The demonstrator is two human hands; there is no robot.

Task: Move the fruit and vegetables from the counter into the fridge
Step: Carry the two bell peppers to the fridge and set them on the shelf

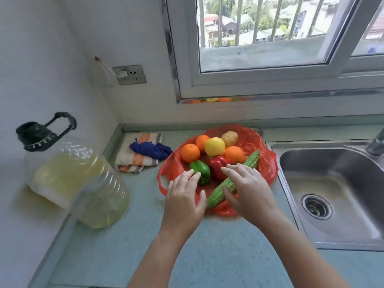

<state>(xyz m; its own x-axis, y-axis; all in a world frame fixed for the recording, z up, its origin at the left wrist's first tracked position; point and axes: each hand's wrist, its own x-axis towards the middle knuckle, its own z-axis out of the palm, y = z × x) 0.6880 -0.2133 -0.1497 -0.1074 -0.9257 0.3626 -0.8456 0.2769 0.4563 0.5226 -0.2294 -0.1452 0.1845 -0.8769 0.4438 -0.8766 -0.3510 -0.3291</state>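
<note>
An opened red plastic bag (268, 163) lies on the pale green counter (207, 256) and holds the produce. In it are three oranges (189, 152), a yellow fruit (214, 146), a potato (229, 138), a red pepper (217, 166), a green pepper (200, 169) and a long bitter gourd (216, 194) lying diagonally. My left hand (184, 199) hovers over the bag's near edge, its fingertips at the green pepper. My right hand (247, 190) lies over the gourd's middle with straight fingers reaching toward the red pepper. Neither hand grips anything.
A steel sink (332, 183) with a tap (376, 144) sits to the right. Two large oil bottles (68, 177) stand at the left. A folded towel (135, 161) with blue cloth (150, 149) lies behind the bag. A window and wall socket (129, 74) are behind.
</note>
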